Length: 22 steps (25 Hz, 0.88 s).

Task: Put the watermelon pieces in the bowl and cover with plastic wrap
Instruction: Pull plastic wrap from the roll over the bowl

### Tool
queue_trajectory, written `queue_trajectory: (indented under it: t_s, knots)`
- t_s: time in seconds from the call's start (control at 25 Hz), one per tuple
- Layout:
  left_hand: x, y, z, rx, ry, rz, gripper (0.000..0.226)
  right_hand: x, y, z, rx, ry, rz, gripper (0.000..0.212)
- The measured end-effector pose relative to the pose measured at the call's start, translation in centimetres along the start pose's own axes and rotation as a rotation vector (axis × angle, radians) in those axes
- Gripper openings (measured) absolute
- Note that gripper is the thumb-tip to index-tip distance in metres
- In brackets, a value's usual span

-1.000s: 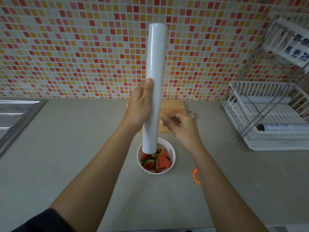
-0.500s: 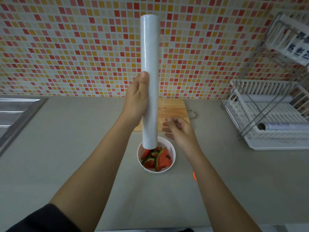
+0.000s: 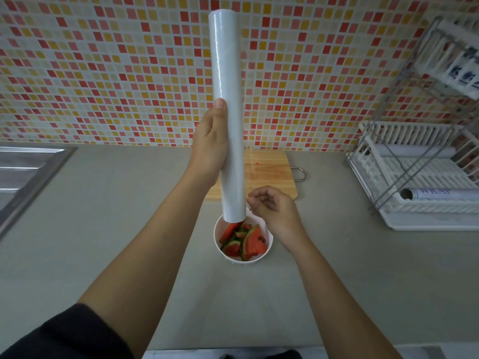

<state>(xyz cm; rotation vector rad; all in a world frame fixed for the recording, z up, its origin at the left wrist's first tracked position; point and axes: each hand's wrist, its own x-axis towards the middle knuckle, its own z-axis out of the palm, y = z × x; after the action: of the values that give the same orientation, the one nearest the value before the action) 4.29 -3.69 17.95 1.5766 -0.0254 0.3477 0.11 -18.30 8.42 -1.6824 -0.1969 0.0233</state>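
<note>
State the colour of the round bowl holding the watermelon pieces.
White, clearest in the head view: the round bowl on the grey counter.

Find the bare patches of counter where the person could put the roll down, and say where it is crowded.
Free: the grey counter between the sink and the bowl, and the stretch between bowl and dish rack. Crowded: the middle, where cutting board, bowl, both hands and the roll cluster.

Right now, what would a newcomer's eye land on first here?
The tall white roll of plastic wrap, held upright mid-frame by the left hand in front of the red and yellow mosaic wall. Just below it, a white bowl of watermelon pieces sits uncovered on the grey counter, with the right hand pinched beside the roll's lower end.
</note>
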Motion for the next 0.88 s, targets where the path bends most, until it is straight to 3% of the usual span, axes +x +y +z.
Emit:
queue_trajectory:
  t_s: [0.08,0.2,0.24,0.36,0.48,0.88]
  knots:
    - [0.1,-0.1,0.1,-0.001,0.002,-0.007,0.055,0.1,0.5,-0.4,-0.053,0.001,-0.006,0.018]
    - [0.0,-0.6,0.0,0.054,0.032,-0.003,0.047,-0.4,0.7,-1.0,-0.008,-0.154,0.070,0.013]
    - [-0.1,-0.8,0.0,0.079,0.044,-0.014,0.043,-0.3,0.4,-1.0,0.021,-0.130,0.076,0.023]
    - [-1.2,-1.9,0.6,0.193,0.019,-0.065,0.042,2.1,-2.0,0.2,0.097,0.191,0.073,0.043]
    - [-2.4,-2.8,1.4,0.197,-0.029,-0.070,0.041,4.3,-4.2,1.3,0.002,0.269,0.063,0.053]
    - [-4.0,-4.9,1.9,0.247,-0.054,-0.201,0.037,4.4,-1.1,2.2,-0.221,0.403,-0.128,0.029]
